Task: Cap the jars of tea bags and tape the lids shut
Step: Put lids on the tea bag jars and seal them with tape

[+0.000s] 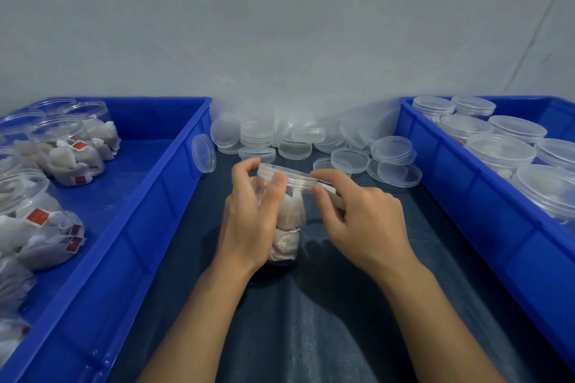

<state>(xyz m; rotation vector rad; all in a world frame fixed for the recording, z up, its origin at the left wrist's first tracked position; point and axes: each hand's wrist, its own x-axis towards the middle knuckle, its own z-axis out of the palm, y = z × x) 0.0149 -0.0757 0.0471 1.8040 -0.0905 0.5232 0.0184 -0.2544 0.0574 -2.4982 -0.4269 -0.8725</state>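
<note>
Here, left hand (249, 211) wrapped round the upright jar (284, 227), fingers curled on its wall, thumb up near the rim. Right hand (361, 214) just to the jar's right, fingertips pinching the edge of the lid (286, 179); something pale tucked under the palm, too hidden to name. Lid on the jar's mouth, slightly tilted, probably not fully seated. Jar's long axis vertical, base on the dark surface (342, 305), between both hands. Clear plastic, packed with pale tea bags. Beyond, loose lids (348, 160) heaped; uncapped jars in the left bin (174, 183), capped jars in the right bin (466, 183).
</note>
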